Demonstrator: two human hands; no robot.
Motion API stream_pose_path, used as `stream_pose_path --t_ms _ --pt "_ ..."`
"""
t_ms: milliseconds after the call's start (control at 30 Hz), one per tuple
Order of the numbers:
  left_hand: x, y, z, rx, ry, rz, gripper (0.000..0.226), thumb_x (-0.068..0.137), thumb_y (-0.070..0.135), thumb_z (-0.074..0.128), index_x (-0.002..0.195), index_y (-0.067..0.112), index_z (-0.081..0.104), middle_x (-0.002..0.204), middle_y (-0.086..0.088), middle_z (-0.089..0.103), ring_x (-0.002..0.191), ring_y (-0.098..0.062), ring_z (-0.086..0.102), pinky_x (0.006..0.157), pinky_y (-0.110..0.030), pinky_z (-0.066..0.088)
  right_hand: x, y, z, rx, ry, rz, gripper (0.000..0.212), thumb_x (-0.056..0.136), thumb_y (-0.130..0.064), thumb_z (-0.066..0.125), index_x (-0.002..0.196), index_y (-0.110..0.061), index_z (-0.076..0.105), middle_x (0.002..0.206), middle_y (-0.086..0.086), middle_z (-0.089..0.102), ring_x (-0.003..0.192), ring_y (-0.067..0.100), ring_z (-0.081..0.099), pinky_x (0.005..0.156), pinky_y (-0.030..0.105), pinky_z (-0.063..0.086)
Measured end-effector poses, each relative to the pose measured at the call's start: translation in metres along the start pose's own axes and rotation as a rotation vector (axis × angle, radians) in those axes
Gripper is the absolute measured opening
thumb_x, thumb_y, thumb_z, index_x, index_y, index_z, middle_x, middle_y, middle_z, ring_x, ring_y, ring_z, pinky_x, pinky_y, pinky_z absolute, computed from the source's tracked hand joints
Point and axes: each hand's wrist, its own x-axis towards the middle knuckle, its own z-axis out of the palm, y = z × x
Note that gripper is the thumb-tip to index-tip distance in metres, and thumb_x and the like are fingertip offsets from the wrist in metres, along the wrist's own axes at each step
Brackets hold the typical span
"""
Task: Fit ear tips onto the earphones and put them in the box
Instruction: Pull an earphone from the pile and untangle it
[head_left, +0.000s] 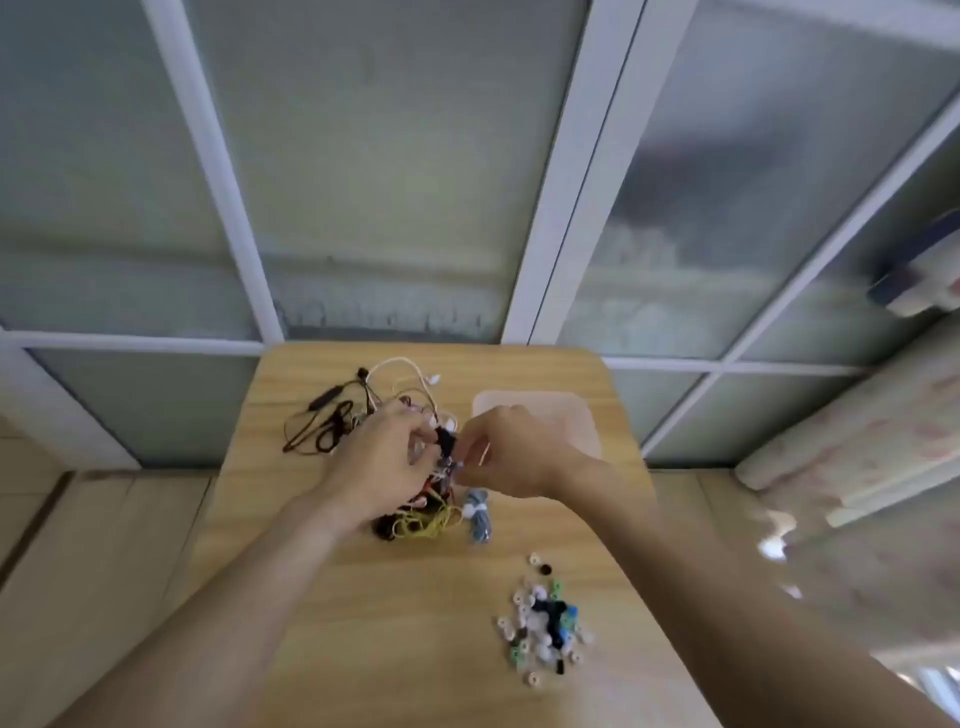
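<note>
With both hands' grip pinching a black earphone (445, 441) mid-counter, left hand (384, 457) and right hand (511, 449), a fumble likely flicks the tip off the counter (363, 623) edge.

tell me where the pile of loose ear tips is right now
In the head view the pile of ear tips lies on the near right part of the wooden table, nearer the camera than the grey bundled cable and below the right hand.

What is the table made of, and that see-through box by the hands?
The table looks like pale wood or a wood-look laminate: faint grain lines run across its smooth, matte top. The box seems to be frosted translucent plastic: the table colour shows dimly through it, and its corners are rounded.
</note>
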Motion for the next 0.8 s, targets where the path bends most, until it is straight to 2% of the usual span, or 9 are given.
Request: stream_pose_path --t_ms 100,200,300,467,600,667,800 --pt "-0.005 -0.02 0.033 0.172 0.095 0.074 0.035 0.084 0.048 0.066 0.111 0.03 0.055 0.11 0.01 0.042 0.088 -0.01 0.054 0.069 -0.031 0.05 0.008 0.022 0.045 -0.113 0.061 -0.034 0.02 0.075 -0.027 0.078 0.089 -0.013 0.074 0.084 0.001 0.073 0.077 0.019 0.066 0.072 0.034 0.055" --pt "-0.009 -0.031 0.053 0.174 0.278 0.155 0.032 0.084 0.041 0.069 0.108 0.026 0.054 0.111 0.009 0.044 0.083 -0.013 0.056 0.066 -0.031 0.049 0.009 0.04 0.073 -0.07 0.206 -0.031 0.023 0.072 -0.03 0.081 0.086 -0.016 0.07 0.081 -0.002 0.072 0.072 0.016 0.065 0.068 0.032 0.053" --pt "-0.006 -0.04 0.058 0.024 0.394 0.172 0.021 0.084 0.032 0.073 0.097 0.023 0.058 0.102 0.009 0.052 0.078 -0.012 0.057 0.071 -0.031 0.049 0.008 0.044 0.088 -0.003 0.351 -0.047 0.016 0.076 -0.028 0.078 0.084 -0.018 0.068 0.076 -0.005 0.071 0.068 0.012 0.064 0.065 0.031 0.053" --pt "-0.013 -0.036 0.045 -0.168 0.527 0.096 0.008 0.083 0.023 0.074 0.089 0.02 0.069 0.081 0.012 0.06 0.069 0.0 0.053 0.061 -0.019 0.041 -0.005 0.043 0.094 0.14 0.534 -0.013 0.01 0.083 -0.031 0.072 0.083 -0.022 0.067 0.071 -0.011 0.068 0.066 0.002 0.061 0.061 0.022 0.051" --pt "-0.025 -0.021 0.031 -0.328 0.645 0.094 0.009 0.085 0.014 0.072 0.089 0.022 0.071 0.082 0.012 0.067 0.072 -0.005 0.062 0.067 -0.02 0.051 -0.023 0.041 0.093 0.35 0.669 -0.01 0.005 0.084 -0.022 0.07 0.084 -0.024 0.066 0.072 -0.013 0.066 0.067 -0.003 0.059 0.06 0.011 0.046" --pt "-0.033 -0.013 0.028 -0.467 0.681 0.101 0.011 0.085 0.012 0.071 0.088 0.023 0.068 0.084 0.008 0.069 0.073 -0.006 0.063 0.066 -0.016 0.048 -0.032 0.036 0.092 0.499 0.718 -0.031 0.008 0.084 -0.02 0.071 0.09 -0.022 0.066 0.078 -0.009 0.068 0.071 0.001 0.06 0.065 0.016 0.05" --pt "-0.056 0.003 0.034 -0.827 0.625 0.117 0.017 0.086 0.002 0.068 0.091 0.017 0.063 0.085 0.003 0.069 0.076 -0.008 0.067 0.074 -0.018 0.052 -0.052 0.024 0.092 0.642 0.686 -0.104 0.039 0.084 -0.029 0.073 0.121 -0.027 0.058 0.107 -0.011 0.064 0.091 0.0 0.062 0.075 0.02 0.054"
